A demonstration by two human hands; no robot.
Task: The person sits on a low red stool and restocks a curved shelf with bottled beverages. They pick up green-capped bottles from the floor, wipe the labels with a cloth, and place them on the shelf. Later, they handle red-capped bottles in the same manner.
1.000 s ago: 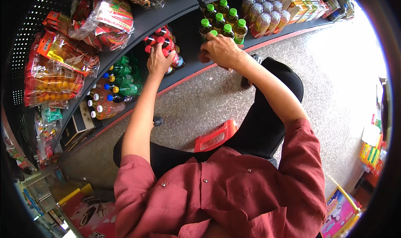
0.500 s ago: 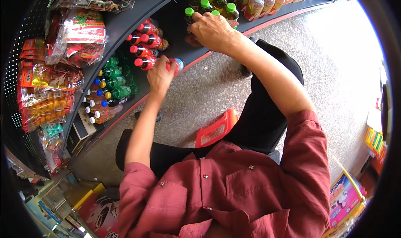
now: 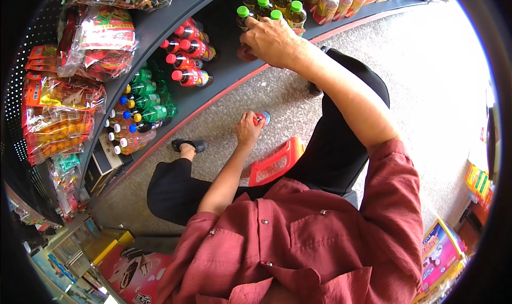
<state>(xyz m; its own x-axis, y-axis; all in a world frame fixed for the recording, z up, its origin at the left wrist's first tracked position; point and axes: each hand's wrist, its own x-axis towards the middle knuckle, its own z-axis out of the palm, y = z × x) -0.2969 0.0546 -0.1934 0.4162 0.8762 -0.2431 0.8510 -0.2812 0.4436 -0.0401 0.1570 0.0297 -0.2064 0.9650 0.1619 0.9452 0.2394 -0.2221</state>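
My left hand (image 3: pixel 248 129) is closed around a small bottle with a red part and a pale blue end (image 3: pixel 266 117), out in front of the shelf above the speckled floor. My fingers hide most of that bottle. My right hand (image 3: pixel 270 41) is at the front of a group of green-capped bottles (image 3: pixel 263 8) with dark contents. Its fingers are bent against a front bottle, and the back of the hand covers much of the grip. Red-capped bottles (image 3: pixel 193 78) with dark contents stand in rows on the dark shelf (image 3: pixel 228 64), left of my right hand.
Green bottles (image 3: pixel 156 113) and clear bottles with pale caps (image 3: pixel 133 144) fill the shelf's left part. Film-wrapped bottles (image 3: pixel 326 8) stand at the far right. Packaged snacks (image 3: pixel 109 42) lie on the upper shelf. A red plastic stool (image 3: pixel 274 160) is between my legs.
My left hand has drawn the small bottle away from the red-capped rows, moving right and nearer to me, off the shelf. My right hand has stayed almost in place.
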